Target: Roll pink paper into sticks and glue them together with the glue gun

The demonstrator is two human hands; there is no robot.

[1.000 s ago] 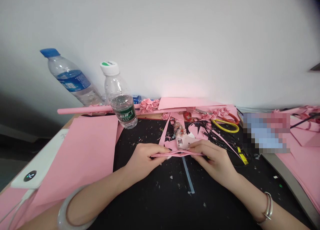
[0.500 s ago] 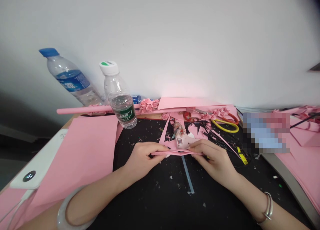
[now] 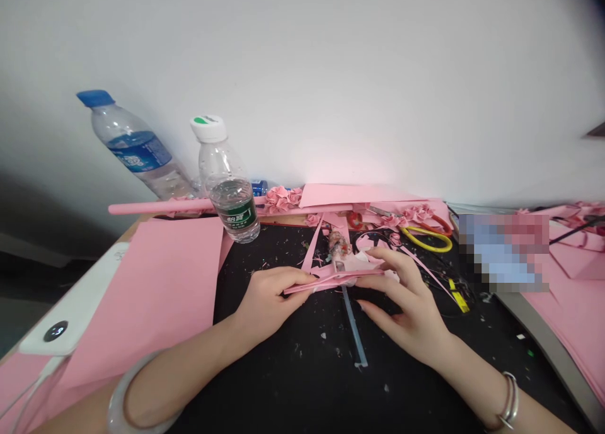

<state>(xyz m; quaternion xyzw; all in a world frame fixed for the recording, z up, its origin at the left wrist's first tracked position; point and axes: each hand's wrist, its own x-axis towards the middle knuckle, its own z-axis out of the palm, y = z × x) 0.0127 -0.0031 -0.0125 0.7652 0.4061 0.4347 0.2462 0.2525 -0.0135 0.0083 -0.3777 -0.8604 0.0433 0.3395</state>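
Observation:
A folded piece of pink paper (image 3: 302,285) is pinched at its left end between the thumb and fingers of my left hand (image 3: 267,298). My right hand (image 3: 409,305) is open at the other end, its thumb away from the paper and its fingers spread along the right edge, at least one apparently touching it. Just behind the paper lies a glue gun (image 3: 339,250), its nozzle end smeared with glue and bits; the paper partly hides its body. A translucent glue stick (image 3: 355,336) extends toward me from beneath the paper.
Two water bottles, one blue-capped (image 3: 142,150) and one white-capped (image 3: 231,198), stand at the back left. Pink sheets (image 3: 161,283) and a white power bank (image 3: 70,302) lie left. Paper roses (image 3: 282,198), yellow-handled scissors (image 3: 428,240) and black cables (image 3: 423,271) occupy the back.
My right hand has loosened its pinch, with its thumb dropping away and its fingers spreading. The paper's right end has risen, so it tilts. My left hand keeps its hold.

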